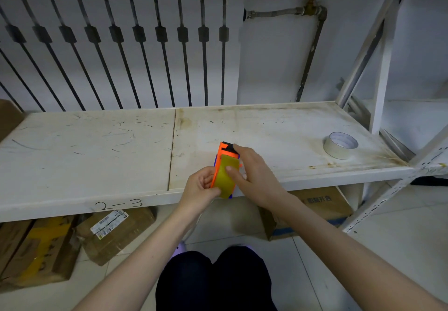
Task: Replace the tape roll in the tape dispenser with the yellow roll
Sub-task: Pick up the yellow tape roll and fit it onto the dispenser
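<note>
Yellow tape roll point(226, 177) already sits in orange plastic dispenser point(224, 158), both hands' fingers point(230, 169) grasping it; whitish old roll point(339, 146) lies well right of dispenser; tape threading seemingly left.

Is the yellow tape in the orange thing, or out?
In. The yellow roll sits inside the orange dispenser, held by both hands.

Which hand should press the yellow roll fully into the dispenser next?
Probably the right hand: its thumb already rests on the yellow roll, while the left hand steadies the dispenser from below.
</note>
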`<action>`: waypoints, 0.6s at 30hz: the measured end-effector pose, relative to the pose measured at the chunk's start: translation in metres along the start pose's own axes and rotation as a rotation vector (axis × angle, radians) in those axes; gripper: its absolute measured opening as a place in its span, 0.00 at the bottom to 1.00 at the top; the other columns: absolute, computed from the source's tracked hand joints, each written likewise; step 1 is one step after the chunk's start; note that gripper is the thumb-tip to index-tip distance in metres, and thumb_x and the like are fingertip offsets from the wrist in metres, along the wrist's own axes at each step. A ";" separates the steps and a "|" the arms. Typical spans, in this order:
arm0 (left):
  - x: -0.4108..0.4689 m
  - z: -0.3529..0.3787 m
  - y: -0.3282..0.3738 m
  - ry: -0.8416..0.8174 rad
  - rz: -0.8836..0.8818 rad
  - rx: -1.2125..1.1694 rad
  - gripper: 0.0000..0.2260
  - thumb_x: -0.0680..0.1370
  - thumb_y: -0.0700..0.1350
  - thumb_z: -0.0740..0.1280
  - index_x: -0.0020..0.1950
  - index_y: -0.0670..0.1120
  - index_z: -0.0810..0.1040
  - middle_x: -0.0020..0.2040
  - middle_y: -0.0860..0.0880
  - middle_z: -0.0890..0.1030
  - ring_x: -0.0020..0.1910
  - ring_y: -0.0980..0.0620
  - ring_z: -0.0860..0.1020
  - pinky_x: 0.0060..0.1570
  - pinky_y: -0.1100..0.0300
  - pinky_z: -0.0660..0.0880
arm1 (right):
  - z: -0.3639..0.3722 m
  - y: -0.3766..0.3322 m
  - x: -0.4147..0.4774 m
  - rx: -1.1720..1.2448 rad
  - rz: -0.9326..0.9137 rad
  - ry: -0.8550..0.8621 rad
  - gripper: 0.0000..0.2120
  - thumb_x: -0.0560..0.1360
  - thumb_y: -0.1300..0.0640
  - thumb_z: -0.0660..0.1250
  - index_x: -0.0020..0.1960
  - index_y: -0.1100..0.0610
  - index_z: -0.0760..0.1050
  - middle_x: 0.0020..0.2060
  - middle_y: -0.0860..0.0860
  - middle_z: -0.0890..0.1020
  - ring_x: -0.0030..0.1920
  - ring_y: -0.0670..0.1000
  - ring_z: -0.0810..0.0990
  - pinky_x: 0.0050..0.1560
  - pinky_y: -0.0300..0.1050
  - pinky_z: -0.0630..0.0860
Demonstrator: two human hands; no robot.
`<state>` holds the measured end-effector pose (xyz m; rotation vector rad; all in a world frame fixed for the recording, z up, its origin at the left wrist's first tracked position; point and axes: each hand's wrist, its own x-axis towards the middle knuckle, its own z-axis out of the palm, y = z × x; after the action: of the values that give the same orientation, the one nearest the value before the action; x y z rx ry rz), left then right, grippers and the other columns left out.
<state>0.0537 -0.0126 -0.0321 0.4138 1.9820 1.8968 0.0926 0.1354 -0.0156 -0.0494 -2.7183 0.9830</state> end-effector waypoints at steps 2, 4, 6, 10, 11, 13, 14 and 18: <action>0.002 -0.001 -0.001 0.000 -0.010 -0.009 0.20 0.66 0.21 0.58 0.51 0.37 0.78 0.38 0.46 0.82 0.33 0.60 0.80 0.33 0.66 0.76 | 0.008 0.006 0.004 -0.065 -0.013 -0.051 0.28 0.76 0.45 0.61 0.71 0.55 0.61 0.67 0.53 0.71 0.66 0.54 0.69 0.64 0.50 0.69; 0.005 -0.003 -0.001 0.007 -0.020 -0.019 0.20 0.67 0.22 0.58 0.52 0.38 0.78 0.38 0.47 0.82 0.32 0.61 0.80 0.33 0.66 0.77 | 0.012 0.007 0.008 -0.080 -0.022 -0.038 0.27 0.74 0.43 0.64 0.69 0.52 0.64 0.65 0.52 0.72 0.64 0.53 0.71 0.61 0.49 0.72; 0.006 -0.005 -0.002 0.001 -0.025 -0.023 0.20 0.66 0.22 0.58 0.52 0.39 0.77 0.39 0.46 0.82 0.33 0.61 0.80 0.34 0.66 0.77 | 0.013 0.006 0.010 -0.110 -0.050 -0.010 0.27 0.73 0.43 0.66 0.69 0.51 0.65 0.65 0.50 0.73 0.63 0.51 0.71 0.59 0.46 0.70; 0.011 -0.009 -0.001 0.008 -0.070 -0.066 0.17 0.66 0.25 0.56 0.48 0.40 0.77 0.39 0.46 0.80 0.35 0.57 0.79 0.33 0.67 0.75 | 0.017 0.002 0.009 -0.191 -0.168 0.052 0.30 0.69 0.45 0.71 0.68 0.52 0.68 0.66 0.51 0.74 0.65 0.53 0.72 0.62 0.49 0.70; 0.013 -0.010 0.000 0.007 -0.085 -0.104 0.16 0.65 0.29 0.56 0.46 0.39 0.77 0.38 0.45 0.78 0.35 0.54 0.77 0.33 0.66 0.74 | 0.018 0.003 0.009 -0.189 -0.186 0.062 0.30 0.68 0.47 0.72 0.67 0.53 0.70 0.66 0.52 0.75 0.65 0.54 0.72 0.61 0.50 0.70; 0.016 -0.012 0.004 0.013 -0.114 -0.172 0.15 0.62 0.36 0.56 0.45 0.38 0.75 0.39 0.42 0.74 0.37 0.50 0.73 0.36 0.61 0.71 | 0.020 0.004 0.008 -0.169 -0.217 0.075 0.31 0.65 0.49 0.75 0.65 0.55 0.72 0.64 0.53 0.76 0.63 0.56 0.74 0.59 0.49 0.71; 0.018 -0.012 0.005 0.021 -0.124 -0.179 0.13 0.64 0.37 0.57 0.45 0.38 0.75 0.39 0.41 0.73 0.38 0.49 0.72 0.38 0.58 0.70 | 0.021 0.004 0.008 -0.159 -0.239 0.083 0.31 0.64 0.51 0.76 0.64 0.56 0.73 0.63 0.54 0.77 0.62 0.56 0.75 0.59 0.49 0.71; 0.020 -0.007 0.008 0.071 -0.117 -0.061 0.05 0.74 0.35 0.60 0.43 0.40 0.76 0.40 0.41 0.74 0.41 0.46 0.72 0.43 0.54 0.68 | 0.017 0.004 0.005 -0.083 -0.284 0.095 0.27 0.64 0.54 0.76 0.61 0.57 0.74 0.60 0.54 0.78 0.60 0.54 0.75 0.60 0.44 0.69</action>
<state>0.0324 -0.0098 -0.0254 0.2123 1.9415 1.9177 0.0830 0.1281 -0.0295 0.2607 -2.5850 0.7662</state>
